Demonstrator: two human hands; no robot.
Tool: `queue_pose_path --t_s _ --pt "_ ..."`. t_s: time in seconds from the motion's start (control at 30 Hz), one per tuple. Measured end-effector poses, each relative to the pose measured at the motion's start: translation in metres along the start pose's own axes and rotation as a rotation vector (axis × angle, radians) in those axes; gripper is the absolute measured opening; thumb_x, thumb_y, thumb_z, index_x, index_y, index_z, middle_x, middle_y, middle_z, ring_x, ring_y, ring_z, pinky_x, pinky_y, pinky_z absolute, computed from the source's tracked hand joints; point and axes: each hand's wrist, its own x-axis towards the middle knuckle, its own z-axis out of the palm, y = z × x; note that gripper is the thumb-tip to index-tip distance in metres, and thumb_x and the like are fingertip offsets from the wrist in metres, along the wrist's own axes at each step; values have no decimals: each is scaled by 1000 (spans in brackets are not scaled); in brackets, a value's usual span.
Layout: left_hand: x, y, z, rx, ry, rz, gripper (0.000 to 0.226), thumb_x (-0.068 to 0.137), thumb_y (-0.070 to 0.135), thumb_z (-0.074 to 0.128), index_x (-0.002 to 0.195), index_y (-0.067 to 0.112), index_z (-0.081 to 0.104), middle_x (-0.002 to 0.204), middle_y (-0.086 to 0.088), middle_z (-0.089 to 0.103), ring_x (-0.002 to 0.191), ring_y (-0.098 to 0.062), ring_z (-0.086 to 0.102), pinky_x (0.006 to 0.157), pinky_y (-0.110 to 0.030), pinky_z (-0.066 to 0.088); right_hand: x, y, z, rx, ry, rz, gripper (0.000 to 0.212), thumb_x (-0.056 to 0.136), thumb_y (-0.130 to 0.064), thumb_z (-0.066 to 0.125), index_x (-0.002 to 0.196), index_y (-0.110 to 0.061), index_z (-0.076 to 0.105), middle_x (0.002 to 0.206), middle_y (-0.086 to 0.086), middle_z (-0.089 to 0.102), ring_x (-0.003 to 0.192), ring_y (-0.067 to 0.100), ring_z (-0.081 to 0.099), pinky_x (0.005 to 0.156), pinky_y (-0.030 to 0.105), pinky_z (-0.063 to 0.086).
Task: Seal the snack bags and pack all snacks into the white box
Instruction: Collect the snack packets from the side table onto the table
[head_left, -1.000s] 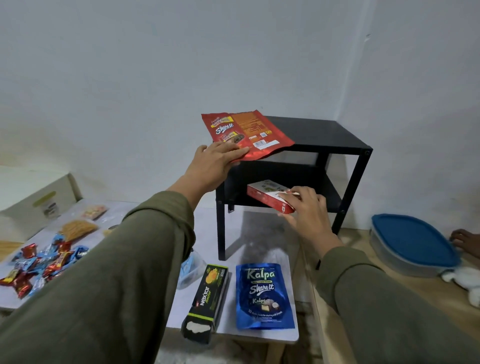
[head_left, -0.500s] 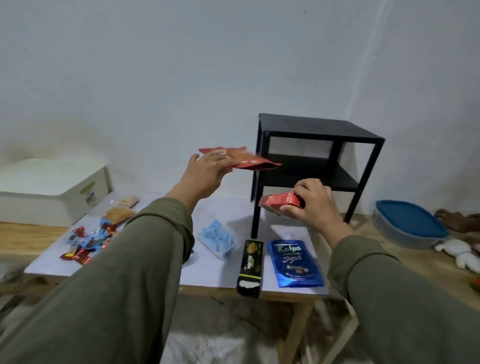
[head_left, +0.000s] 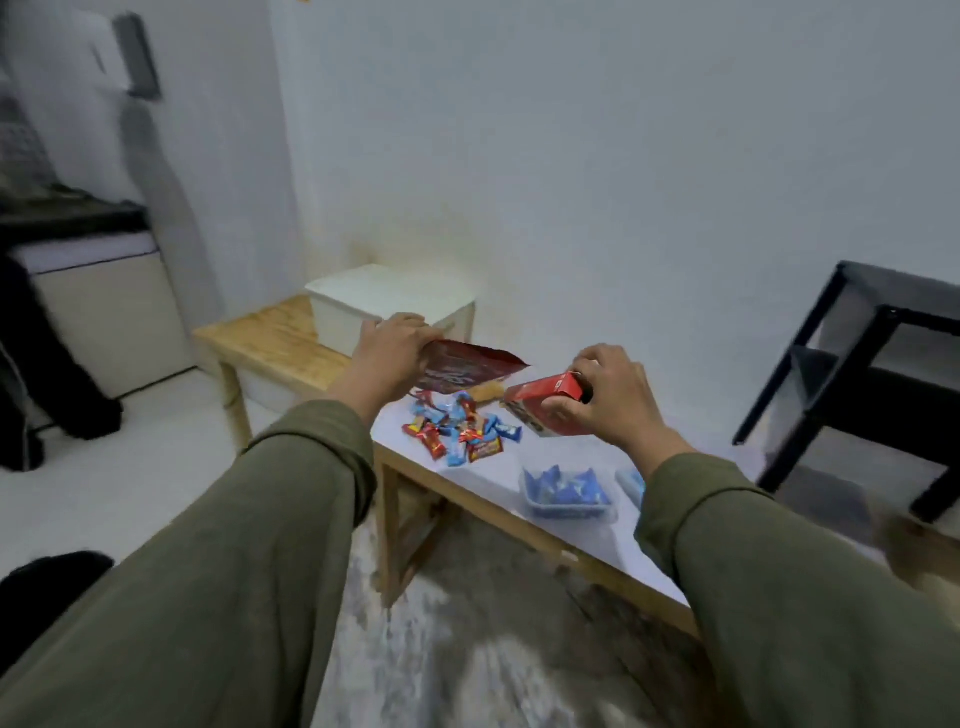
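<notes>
My left hand (head_left: 390, 347) grips a flat red snack bag (head_left: 467, 365) and holds it in the air just in front of the closed white box (head_left: 363, 306). My right hand (head_left: 602, 395) grips a small red carton (head_left: 545, 402) above the white-topped table (head_left: 519, 457). Below the two hands lies a heap of several red and blue wrapped candies (head_left: 460, 428). A clear tray of blue packets (head_left: 566, 491) stands nearer the table's front edge. The white box rests on a wooden bench (head_left: 260, 338) at the table's left end.
A black two-shelf metal stand (head_left: 857, 374) stands at the right. Grey mottled floor (head_left: 467, 649) lies under the table. A low cabinet (head_left: 104, 301) and dark cloth sit at the far left by the wall.
The view has swung left, away from the black stand toward the white box. Both hands carried the red bag and the red carton over to the candy pile.
</notes>
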Motion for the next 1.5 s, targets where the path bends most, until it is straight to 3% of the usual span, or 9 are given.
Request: queue_pose_path --t_s 0.2,0.37,0.5,0.63,1.17,1.3,1.37,1.43,1.5 --pt "-54 -119 -18 -66 78 -396 28 93 33 54 106 13 66 109 -11 66 107 -32 56 89 -40 41 92 -108 69 117 -87 -255 59 77 -61 60 111 -13 62 120 7 52 113 24 43 94 38 35" --pt "-93 -200 -28 -143 211 -741 27 91 38 57 103 18 71 100 -12 72 97 -34 63 85 -40 50 174 -193 129 278 -132 -468 56 72 -64 64 99 -15 67 112 6 55 109 25 46 91 40 39" --pt "-111 -245 -39 -231 362 -1000 25 91 29 60 106 11 71 105 -11 70 102 -29 62 82 -27 44 237 -267 165 371 -198 -635 57 69 -67 63 91 -14 66 108 5 54 105 26 49 92 44 41" --pt "-136 -279 -45 -215 463 -1193 32 91 27 61 114 6 67 118 -12 67 113 -29 59 95 -31 42 272 -342 194 459 -238 -760 50 72 -59 67 95 -15 66 106 3 51 103 21 46 90 39 43" --pt "-289 -454 -34 -197 549 -1629 39 90 32 61 119 6 65 125 -11 64 121 -27 54 102 -31 38 281 -621 344 505 -503 -1131 57 71 -58 69 108 -16 65 115 3 51 111 23 45 95 41 39" --pt "-321 -514 -5 -273 561 -1694 24 91 28 61 100 8 70 97 -7 72 98 -27 64 88 -32 49 279 -684 401 522 -596 -1148 51 71 -54 72 107 -19 66 116 2 52 115 22 42 95 39 34" --pt "-330 -530 16 -314 550 -1711 20 92 22 59 97 6 69 87 -6 68 85 -22 61 70 -21 44 275 -703 432 507 -660 -1162 50 70 -52 73 108 -21 66 118 2 52 116 22 41 94 36 31" --pt "-341 -553 45 -315 537 -1739 21 92 21 59 102 5 69 93 -5 67 85 -17 56 63 -16 33 274 -727 471 488 -725 -1188 51 69 -51 74 110 -22 66 120 2 52 118 22 40 94 34 30" --pt "-355 -578 81 -322 551 -1779 22 92 22 60 106 7 69 100 -7 69 90 -18 58 69 -15 32 273 -750 514 463 -775 -1218 53 69 -50 75 113 -23 65 122 1 51 120 21 39 95 34 29"
